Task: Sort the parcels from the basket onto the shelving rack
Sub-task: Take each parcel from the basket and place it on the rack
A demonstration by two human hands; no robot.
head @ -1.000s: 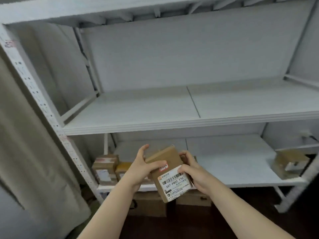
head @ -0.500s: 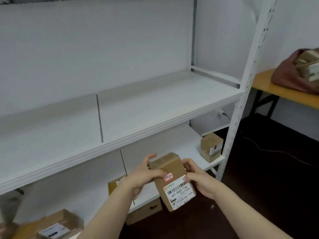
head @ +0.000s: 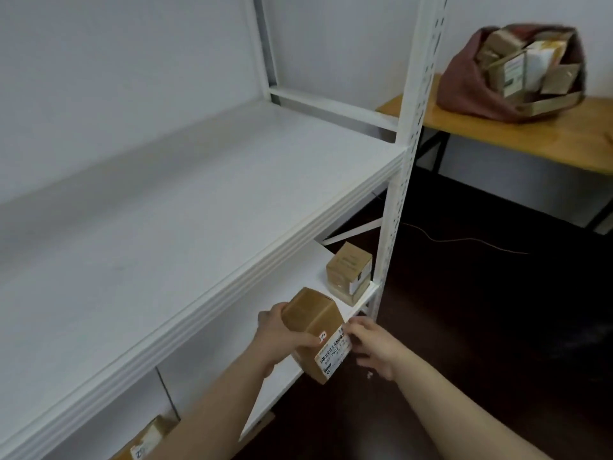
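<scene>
I hold a small brown cardboard parcel [head: 313, 322] with a white barcode label in front of the lower shelf of the white shelving rack [head: 205, 260]. My left hand [head: 282, 333] grips its left side. My right hand [head: 373, 345] is just off the parcel's right edge, fingers spread, its fingertips at the label corner. Another small brown parcel [head: 350, 272] stands on the lower shelf by the rack's right post [head: 403, 161]. The dark red fabric basket [head: 471, 81] full of parcels sits on a wooden table at the top right.
The wooden table [head: 530, 137] stands right of the rack over a dark floor. A thin cable [head: 464, 240] runs across the floor. A labelled parcel [head: 149, 439] lies on the lower shelf at the bottom left. The middle shelf holds nothing.
The view has swung right, bringing the rack's right post and the basket into sight. The parcel has turned, and my right hand has come off its side.
</scene>
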